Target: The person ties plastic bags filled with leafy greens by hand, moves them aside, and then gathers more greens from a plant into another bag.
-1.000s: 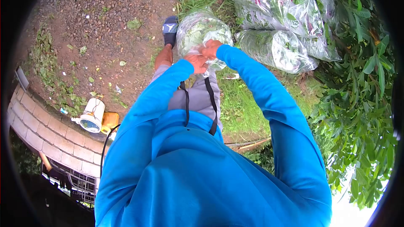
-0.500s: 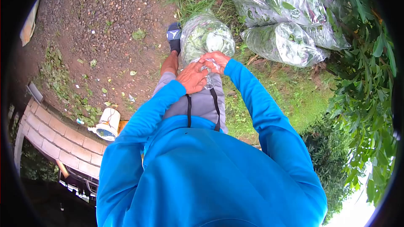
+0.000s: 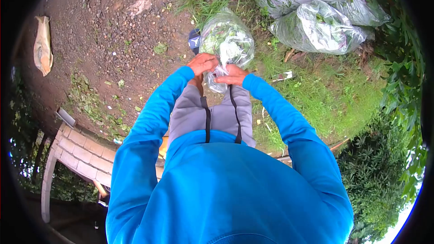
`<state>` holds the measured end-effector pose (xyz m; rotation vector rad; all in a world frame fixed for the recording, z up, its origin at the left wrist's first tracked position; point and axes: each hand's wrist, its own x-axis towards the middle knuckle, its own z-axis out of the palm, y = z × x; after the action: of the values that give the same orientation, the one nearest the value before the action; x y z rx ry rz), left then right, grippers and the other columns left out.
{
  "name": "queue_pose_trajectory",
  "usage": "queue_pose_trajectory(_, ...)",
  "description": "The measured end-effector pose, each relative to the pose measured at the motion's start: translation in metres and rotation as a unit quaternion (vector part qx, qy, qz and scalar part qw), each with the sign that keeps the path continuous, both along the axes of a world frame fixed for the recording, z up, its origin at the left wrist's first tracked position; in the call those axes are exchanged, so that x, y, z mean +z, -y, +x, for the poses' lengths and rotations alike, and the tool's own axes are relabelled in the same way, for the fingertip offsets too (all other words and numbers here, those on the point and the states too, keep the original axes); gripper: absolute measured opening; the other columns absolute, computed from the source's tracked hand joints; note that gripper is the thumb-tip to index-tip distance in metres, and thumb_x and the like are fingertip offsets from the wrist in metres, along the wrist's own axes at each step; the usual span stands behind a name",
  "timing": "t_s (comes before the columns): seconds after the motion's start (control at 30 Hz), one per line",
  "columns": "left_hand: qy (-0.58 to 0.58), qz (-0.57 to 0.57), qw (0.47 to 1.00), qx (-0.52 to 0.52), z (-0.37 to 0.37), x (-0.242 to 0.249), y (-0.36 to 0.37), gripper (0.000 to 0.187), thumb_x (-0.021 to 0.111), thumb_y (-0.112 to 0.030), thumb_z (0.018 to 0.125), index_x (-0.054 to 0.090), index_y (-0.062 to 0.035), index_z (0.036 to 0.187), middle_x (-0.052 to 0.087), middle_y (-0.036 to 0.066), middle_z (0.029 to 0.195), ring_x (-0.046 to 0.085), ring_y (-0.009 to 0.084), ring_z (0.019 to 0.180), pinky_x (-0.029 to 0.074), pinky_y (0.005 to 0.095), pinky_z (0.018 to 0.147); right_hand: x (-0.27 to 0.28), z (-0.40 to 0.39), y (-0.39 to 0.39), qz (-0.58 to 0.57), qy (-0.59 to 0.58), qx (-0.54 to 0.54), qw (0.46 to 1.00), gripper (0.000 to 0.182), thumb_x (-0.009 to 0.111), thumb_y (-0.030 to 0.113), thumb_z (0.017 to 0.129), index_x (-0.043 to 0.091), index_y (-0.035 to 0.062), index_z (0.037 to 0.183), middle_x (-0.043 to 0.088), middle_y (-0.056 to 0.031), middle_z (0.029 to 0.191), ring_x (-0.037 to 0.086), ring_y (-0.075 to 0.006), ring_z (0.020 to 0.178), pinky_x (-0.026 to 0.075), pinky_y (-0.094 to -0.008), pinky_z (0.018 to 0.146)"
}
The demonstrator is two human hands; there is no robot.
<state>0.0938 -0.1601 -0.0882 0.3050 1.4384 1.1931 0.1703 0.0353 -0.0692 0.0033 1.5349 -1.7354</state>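
Note:
A clear plastic bag (image 3: pixel 239 40) full of green leafy vegetables stands on the ground in front of my legs, its gathered neck turned toward me. My left hand (image 3: pixel 203 63) is closed on the left side of that neck, fingers bent over the plastic. From the other side my right hand (image 3: pixel 233 75) grips the neck a little lower, its fingers pointing left. Loose plastic hangs between and below the two hands. The fingertips are partly hidden in the crumpled film.
Several more filled clear bags (image 3: pixel 321 27) lie at the upper right on the grass (image 3: pixel 316 81). Bare gravelly soil (image 3: pixel 113 31) spreads on the left, with leaf scraps (image 3: pixel 86 97). A curved brick edging (image 3: pixel 81 151) is at lower left, and leafy bushes (image 3: pixel 375 176) stand at right.
My hands have moved apart from their close pinch at the bag's neck, the left one up and the right one down. More loose plastic shows below them. The view has shifted.

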Motion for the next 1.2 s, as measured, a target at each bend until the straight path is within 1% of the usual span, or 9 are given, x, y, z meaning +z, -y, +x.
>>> queue_pose_trajectory(0.03,-0.071,-0.021,0.997,-0.019,-0.007,0.014,-0.008,0.049,0.047,-0.044,0.085,0.056,0.0018,0.099,0.061,0.018,0.087,0.06,0.033,0.084,0.047,0.0392,0.075,0.008,-0.004,-0.005,0.076,0.014,0.049,0.996,0.04,0.065,0.032,0.078,0.059,0.0038,0.106,0.065,-0.0092,0.081,0.062,-0.0275,0.074,0.049,-0.039,0.073)
queue_pose_trajectory(0.13,-0.122,0.044,0.986,-0.109,-0.014,0.01,-0.017,0.048,0.048,-0.043,0.086,0.056,0.0007,0.104,0.06,0.019,0.099,0.057,0.035,0.096,0.045,0.0399,0.083,0.012,0.002,-0.013,0.322,0.028,0.113,0.94,0.044,0.064,0.038,0.075,0.061,0.0056,0.105,0.066,-0.0181,0.09,0.064,-0.0357,0.082,0.05,-0.0426,0.079)
queue_pose_trajectory(0.27,-0.138,-0.076,0.971,-0.182,-0.003,0.054,-0.018,0.039,0.052,-0.036,0.083,0.057,-0.0022,0.103,0.057,0.017,0.105,0.052,0.0355,0.1,0.042,0.0417,0.085,0.01,0.0,-0.029,0.349,0.003,0.122,0.929,0.048,0.064,0.042,0.071,0.062,0.0052,0.102,0.064,-0.0226,0.09,0.062,-0.0409,0.084,0.049,-0.0455,0.078)
queue_pose_trajectory(0.33,-0.323,-0.062,0.917,-0.224,0.005,0.077,-0.027,0.034,0.057,-0.027,0.075,0.057,-0.005,0.101,0.053,0.015,0.104,0.049,0.0352,0.097,0.041,0.0426,0.085,0.007,0.007,-0.024,0.387,0.0,0.161,0.908,0.047,0.066,0.042,0.069,0.063,0.0061,0.098,0.065,-0.0217,0.09,0.063,-0.0384,0.082,0.05,-0.0444,0.077)
queue_pose_trajectory(0.47,-0.426,0.037,0.871,-0.242,0.009,0.095,-0.063,0.036,0.058,-0.022,0.063,0.056,-0.004,0.094,0.051,0.015,0.098,0.048,0.0349,0.093,0.042,0.0423,0.083,-0.015,0.041,-0.004,0.387,-0.029,0.121,0.914,0.047,0.066,0.047,0.068,0.065,0.0062,0.092,0.065,-0.0215,0.09,0.064,-0.0375,0.082,0.051,-0.0439,0.075)
queue_pose_trajectory(0.73,-0.243,-0.017,0.913,-0.329,-0.02,-0.009,-0.097,0.03,0.051,-0.027,0.072,0.054,-0.0001,0.086,0.058,0.022,0.086,0.056,0.0397,0.082,0.046,0.0463,0.07,0.007,0.041,-0.009,0.376,0.0,-0.007,0.927,0.039,0.058,0.04,0.077,0.065,0.0025,0.085,0.064,-0.0246,0.079,0.063,-0.0401,0.075,0.051,-0.0477,0.071)
queue_pose_trajectory(0.87,-0.28,0.006,0.889,-0.364,-0.039,-0.019,-0.112,0.031,0.05,-0.031,0.073,0.055,-0.0019,0.082,0.059,0.02,0.08,0.058,0.038,0.08,0.045,0.045,0.067,-0.002,0.046,-0.003,0.406,-0.062,-0.082,0.908,0.033,0.056,0.033,0.078,0.064,0.0017,0.079,0.062,-0.0239,0.068,0.061,-0.0419,0.064,0.05,-0.0495,0.064)
queue_pose_trajectory(1.07,-0.134,-0.184,0.921,-0.316,-0.048,-0.02,-0.132,0.026,0.058,-0.032,0.061,0.058,-0.0066,0.056,0.059,0.017,0.062,0.059,0.0352,0.065,0.044,0.0434,0.058,-0.006,0.037,-0.018,0.43,-0.09,-0.047,0.897,0.035,0.056,0.033,0.079,0.061,0.0031,0.094,0.063,-0.0231,0.076,0.062,-0.0417,0.071,0.05,-0.0513,0.065)
queue_pose_trajectory(1.2,-0.171,-0.283,0.872,-0.362,-0.043,-0.033,-0.15,0.018,0.061,-0.03,0.054,0.064,-0.012,0.054,0.065,0.015,0.067,0.063,0.0322,0.068,0.051,0.0392,0.064,-0.021,0.049,-0.011,0.415,-0.141,-0.139,0.888,0.032,0.057,0.031,0.079,0.061,0.0032,0.093,0.064,-0.02,0.078,0.062,-0.0405,0.068,0.05,-0.0503,0.063)
